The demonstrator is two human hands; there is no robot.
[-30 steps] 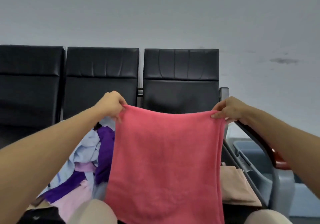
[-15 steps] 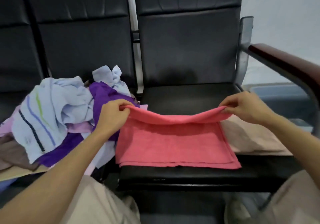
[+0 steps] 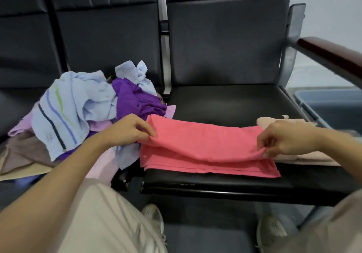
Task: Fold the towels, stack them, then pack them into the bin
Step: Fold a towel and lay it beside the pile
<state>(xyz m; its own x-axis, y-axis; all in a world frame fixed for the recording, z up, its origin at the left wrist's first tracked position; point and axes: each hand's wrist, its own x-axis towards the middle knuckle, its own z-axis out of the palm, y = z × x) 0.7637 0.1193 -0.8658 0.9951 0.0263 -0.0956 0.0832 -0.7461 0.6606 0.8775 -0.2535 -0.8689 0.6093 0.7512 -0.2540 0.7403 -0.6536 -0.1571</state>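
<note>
A pink towel [image 3: 203, 145] lies folded over on the black seat [image 3: 231, 100] of the right chair. My left hand [image 3: 129, 131] pinches its upper layer at the left corner. My right hand [image 3: 284, 139] pinches the same layer at the right corner, a little above the lower layer. A folded beige towel [image 3: 299, 157] lies on the seat just right of the pink one, partly under my right hand. A heap of unfolded towels [image 3: 78, 107], light blue, purple and pale pink, fills the seat to the left. The grey bin [image 3: 333, 103] stands on the floor beyond the right armrest.
A dark red armrest [image 3: 331, 56] on a metal post crosses the right side above the bin. Black chair backs stand behind both seats. My knees and shoes are at the bottom, close to the seat's front edge.
The pink towel went from hanging upright between my hands to lying on the seat. Both hands have carried its top edge forward over the lower half, towards the front edge.
</note>
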